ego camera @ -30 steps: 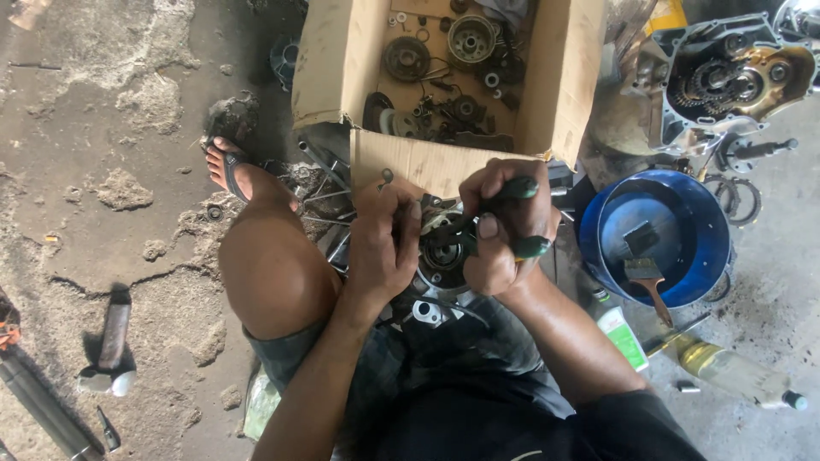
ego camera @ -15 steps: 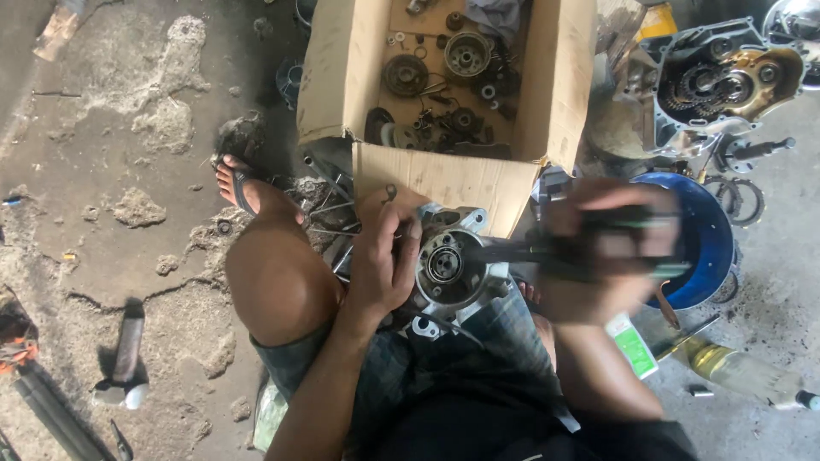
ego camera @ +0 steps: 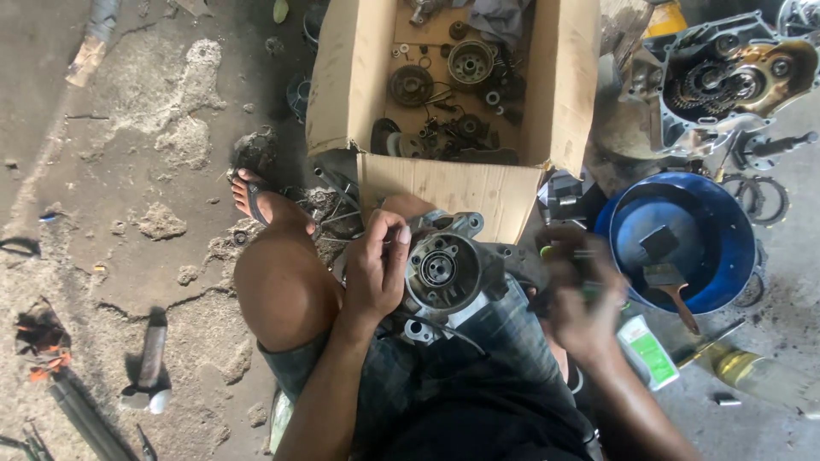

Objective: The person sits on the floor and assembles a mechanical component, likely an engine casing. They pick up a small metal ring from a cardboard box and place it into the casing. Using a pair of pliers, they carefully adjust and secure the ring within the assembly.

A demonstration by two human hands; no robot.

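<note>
A grey metal engine casing (ego camera: 448, 273) with a round bearing hole rests on my lap. My left hand (ego camera: 376, 269) grips its left edge, thumb against the rim. My right hand (ego camera: 581, 303) is blurred, to the right of the casing and clear of it. It is closed around a dark tool with a green handle (ego camera: 571, 254); the tool's tip cannot be made out.
An open cardboard box (ego camera: 448, 188) of gears and small parts stands just ahead of my knees. A blue basin (ego camera: 726, 248) holding a brush sits at right, with an opened engine block (ego camera: 726, 81) beyond. A hammer (ego camera: 152, 363) lies on the cracked concrete at left.
My right hand has drawn the tool off the casing and swung right, then come back part of the way. The left hand has stayed on the casing.
</note>
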